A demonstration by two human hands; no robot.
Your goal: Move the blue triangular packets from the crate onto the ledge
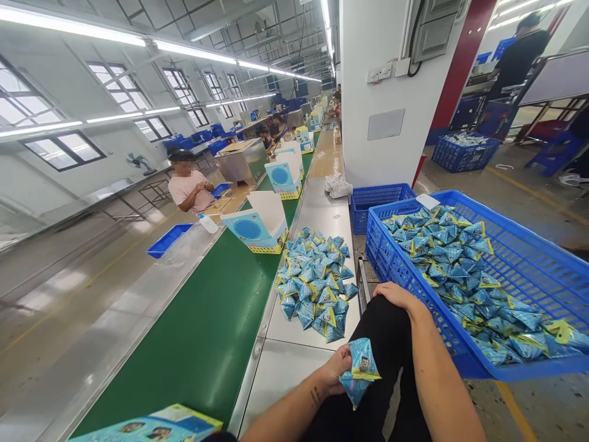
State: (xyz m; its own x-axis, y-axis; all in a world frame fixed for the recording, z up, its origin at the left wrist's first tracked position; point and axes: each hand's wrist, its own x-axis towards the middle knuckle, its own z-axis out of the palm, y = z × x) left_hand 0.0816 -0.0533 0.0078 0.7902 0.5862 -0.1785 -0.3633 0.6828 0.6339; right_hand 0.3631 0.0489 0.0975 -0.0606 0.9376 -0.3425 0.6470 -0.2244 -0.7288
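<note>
My left hand holds two or three small blue-and-yellow triangular packets just above my black-clad knee, at the near edge of the steel table. My right hand rests flat on my raised knee, fingers closed, nothing in it, close to the front wall of a big blue plastic crate that holds several of the same packets. A heap of packets lies on the steel table ahead of my left hand.
A green conveyor belt runs left of the table, carrying open blue display boxes, one at the near edge. A second blue crate stands by a white pillar. A seated person works across the belt; another person stands far right.
</note>
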